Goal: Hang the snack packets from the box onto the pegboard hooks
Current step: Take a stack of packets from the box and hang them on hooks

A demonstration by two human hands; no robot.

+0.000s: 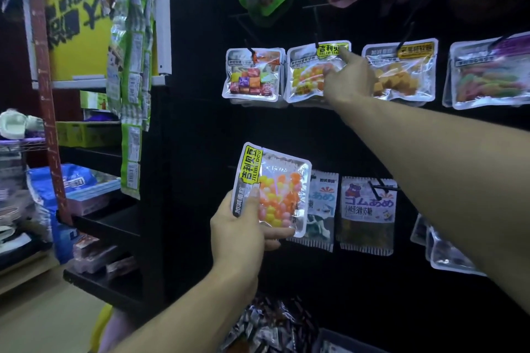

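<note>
1. The left hand (239, 231) grips one clear foil-edged packet (272, 190) of yellow, orange and pink sweets, held tilted in front of the black pegboard (200, 129).
2. The right hand (345, 79) reaches up with arm outstretched, forefinger touching the top of a matching hung packet (312, 71); whether it pinches it is unclear.
3. That row shows four glossy pouches on hooks; three leaf-shaped bags hang above, two paper-like sachets (368, 215) below.
</note>
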